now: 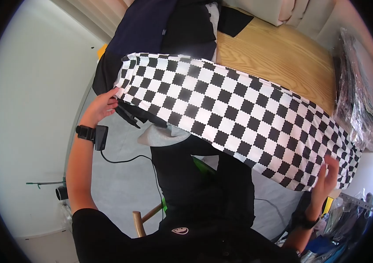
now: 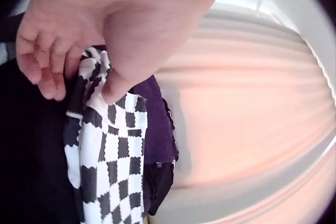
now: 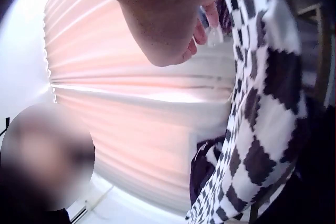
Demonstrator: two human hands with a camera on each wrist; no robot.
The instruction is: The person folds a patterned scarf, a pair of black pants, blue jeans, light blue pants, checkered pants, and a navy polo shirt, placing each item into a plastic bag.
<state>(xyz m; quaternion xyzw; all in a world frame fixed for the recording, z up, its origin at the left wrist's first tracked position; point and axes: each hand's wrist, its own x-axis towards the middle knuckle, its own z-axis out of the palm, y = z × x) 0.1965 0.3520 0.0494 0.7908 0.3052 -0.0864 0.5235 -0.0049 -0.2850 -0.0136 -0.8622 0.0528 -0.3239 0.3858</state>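
Note:
A black-and-white checkered cloth [image 1: 221, 103] stretches long and flat across the table's near edge, with a band-like hem at its left end. My left hand [image 1: 101, 107] pinches the corner of that hem. In the left wrist view, the thumb of the left hand [image 2: 110, 29] presses on the checkered cloth [image 2: 113, 161], while the other fingers are loosely bent beside it. Over the cloth's right end, my right hand [image 1: 324, 179] has its fingers relaxed and slightly bent. The right wrist view has the right hand [image 3: 184, 24] beside the draped cloth [image 3: 262, 124].
Dark navy and black garments [image 1: 151, 30] lie behind the cloth on the wooden table [image 1: 278, 57]. Plastic-wrapped packages [image 1: 357, 92] stand at the right, with more bagged items [image 1: 344, 232] below. A wooden chair part [image 1: 139, 221] and a cable [image 1: 127, 161] are near my legs.

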